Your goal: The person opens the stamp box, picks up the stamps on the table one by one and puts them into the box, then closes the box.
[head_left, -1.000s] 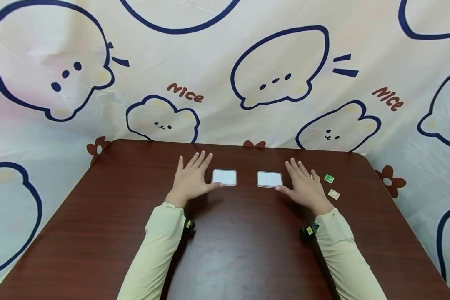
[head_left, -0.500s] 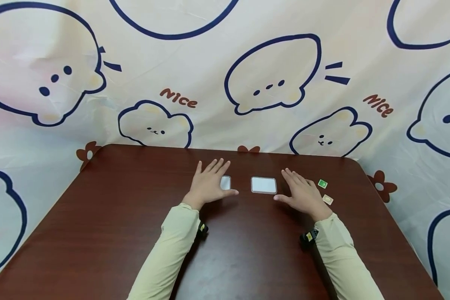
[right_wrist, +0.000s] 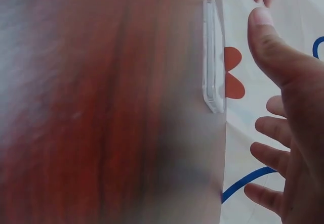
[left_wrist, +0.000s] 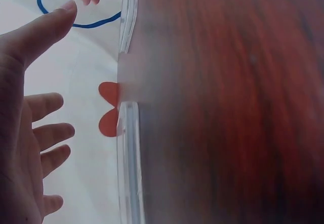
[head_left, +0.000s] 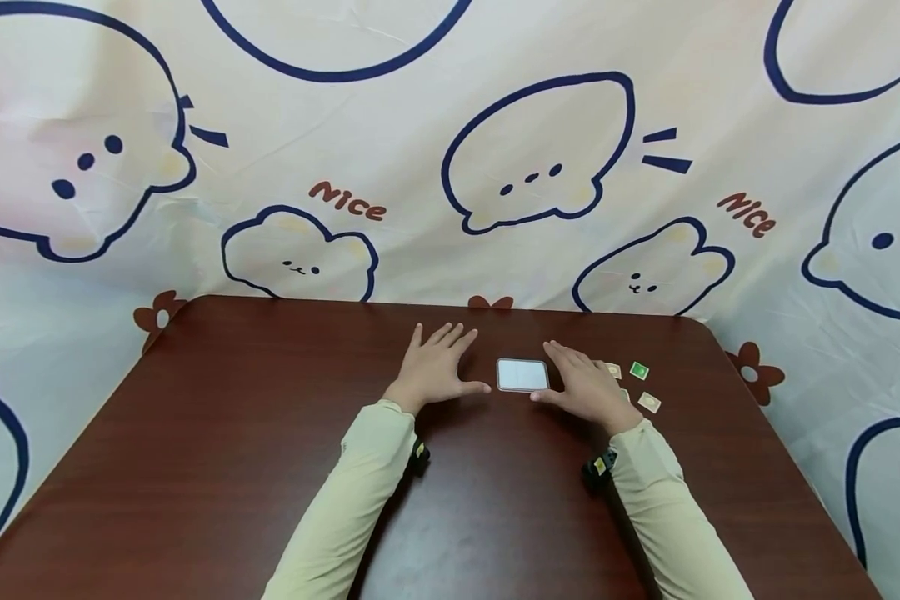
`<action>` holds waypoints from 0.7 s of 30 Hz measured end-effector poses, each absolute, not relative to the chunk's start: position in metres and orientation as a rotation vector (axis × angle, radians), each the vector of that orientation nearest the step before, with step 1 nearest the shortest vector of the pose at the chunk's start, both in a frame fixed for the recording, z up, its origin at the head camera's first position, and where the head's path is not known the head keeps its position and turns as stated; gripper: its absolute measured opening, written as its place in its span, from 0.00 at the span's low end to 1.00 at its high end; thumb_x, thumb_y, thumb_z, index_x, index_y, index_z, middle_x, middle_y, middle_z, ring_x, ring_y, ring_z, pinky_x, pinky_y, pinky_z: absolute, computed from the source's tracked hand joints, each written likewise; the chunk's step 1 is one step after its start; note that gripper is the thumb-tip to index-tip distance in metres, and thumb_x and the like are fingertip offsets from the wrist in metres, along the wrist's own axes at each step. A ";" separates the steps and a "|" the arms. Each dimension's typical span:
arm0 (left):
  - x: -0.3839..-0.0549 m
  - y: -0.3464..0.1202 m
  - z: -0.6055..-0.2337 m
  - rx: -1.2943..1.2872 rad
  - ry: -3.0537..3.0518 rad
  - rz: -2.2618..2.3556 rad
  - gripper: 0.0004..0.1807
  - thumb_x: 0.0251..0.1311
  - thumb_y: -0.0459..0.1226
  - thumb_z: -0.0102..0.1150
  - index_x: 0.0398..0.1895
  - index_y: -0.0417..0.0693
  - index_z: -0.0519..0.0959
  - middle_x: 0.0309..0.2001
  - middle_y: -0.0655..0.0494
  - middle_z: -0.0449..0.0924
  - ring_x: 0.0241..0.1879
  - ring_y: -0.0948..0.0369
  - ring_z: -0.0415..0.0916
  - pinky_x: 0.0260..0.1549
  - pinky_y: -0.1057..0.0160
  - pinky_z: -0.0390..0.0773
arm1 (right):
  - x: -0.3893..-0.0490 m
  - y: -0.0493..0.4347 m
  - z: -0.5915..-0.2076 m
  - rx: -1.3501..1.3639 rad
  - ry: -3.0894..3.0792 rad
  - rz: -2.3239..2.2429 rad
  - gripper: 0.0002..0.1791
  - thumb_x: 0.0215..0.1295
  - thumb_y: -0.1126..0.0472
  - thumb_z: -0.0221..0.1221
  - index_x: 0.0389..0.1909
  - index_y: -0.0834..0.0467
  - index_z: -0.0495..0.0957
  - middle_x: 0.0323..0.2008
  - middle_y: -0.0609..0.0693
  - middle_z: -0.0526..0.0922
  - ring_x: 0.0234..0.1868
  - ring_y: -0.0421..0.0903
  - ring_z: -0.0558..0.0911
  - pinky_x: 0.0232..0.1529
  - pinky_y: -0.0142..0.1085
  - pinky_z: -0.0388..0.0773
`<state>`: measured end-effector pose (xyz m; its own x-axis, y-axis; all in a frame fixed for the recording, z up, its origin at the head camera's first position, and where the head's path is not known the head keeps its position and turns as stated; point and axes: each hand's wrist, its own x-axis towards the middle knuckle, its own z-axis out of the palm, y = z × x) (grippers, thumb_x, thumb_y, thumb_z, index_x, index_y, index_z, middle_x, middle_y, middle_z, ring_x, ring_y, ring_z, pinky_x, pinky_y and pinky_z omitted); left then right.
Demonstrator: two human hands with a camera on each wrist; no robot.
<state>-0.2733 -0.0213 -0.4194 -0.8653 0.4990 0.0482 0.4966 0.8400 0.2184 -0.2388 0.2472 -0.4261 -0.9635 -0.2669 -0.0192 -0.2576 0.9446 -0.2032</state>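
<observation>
A flat white rectangular case (head_left: 522,375) with clear edges lies on the dark brown table between my two hands. My left hand (head_left: 435,375) hovers over the table left of it, fingers spread and thumb pointing right, holding nothing. Beneath that hand a second such case is hidden in the head view; in the left wrist view this case (left_wrist: 130,163) shows edge-on below the palm. My right hand (head_left: 583,390) is over the right side of the visible case, fingers straight and thumb at its lower right corner. In the right wrist view the case (right_wrist: 212,57) lies beyond the thumb.
Right of my right hand lie several small square tiles: a green tile (head_left: 639,371), a beige tile (head_left: 649,402) and another beige tile (head_left: 613,370) partly behind the fingers. A cartoon-printed cloth (head_left: 412,167) rises behind the table's (head_left: 232,467) far edge.
My left hand has moved right, from beside the left case to over it, covering it. My right hand has shifted slightly left, uncovering more of the tiles. The head view has turned a little.
</observation>
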 end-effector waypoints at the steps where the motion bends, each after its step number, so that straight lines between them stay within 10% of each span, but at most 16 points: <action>1: -0.274 -0.020 -0.420 0.813 2.992 0.342 0.53 0.50 0.71 0.54 0.76 0.58 0.55 0.76 0.52 0.54 0.76 0.54 0.47 0.72 0.38 0.38 | -0.240 0.246 -0.427 -0.404 3.043 -0.322 0.52 0.57 0.35 0.62 0.74 0.58 0.54 0.74 0.58 0.57 0.72 0.61 0.61 0.65 0.66 0.58; 21: -0.285 0.016 -0.435 0.839 2.878 0.304 0.51 0.50 0.73 0.51 0.75 0.62 0.56 0.76 0.57 0.53 0.76 0.57 0.48 0.73 0.42 0.44 | -0.253 0.240 -0.435 -0.465 2.921 -0.354 0.48 0.58 0.39 0.63 0.73 0.61 0.57 0.69 0.62 0.66 0.67 0.60 0.68 0.65 0.56 0.66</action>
<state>-0.2846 0.0164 -0.4348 -0.8372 0.5428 -0.0668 0.5169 0.8252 0.2277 -0.2535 0.2398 -0.4345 -0.9383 -0.3235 -0.1220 -0.2850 0.9235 -0.2567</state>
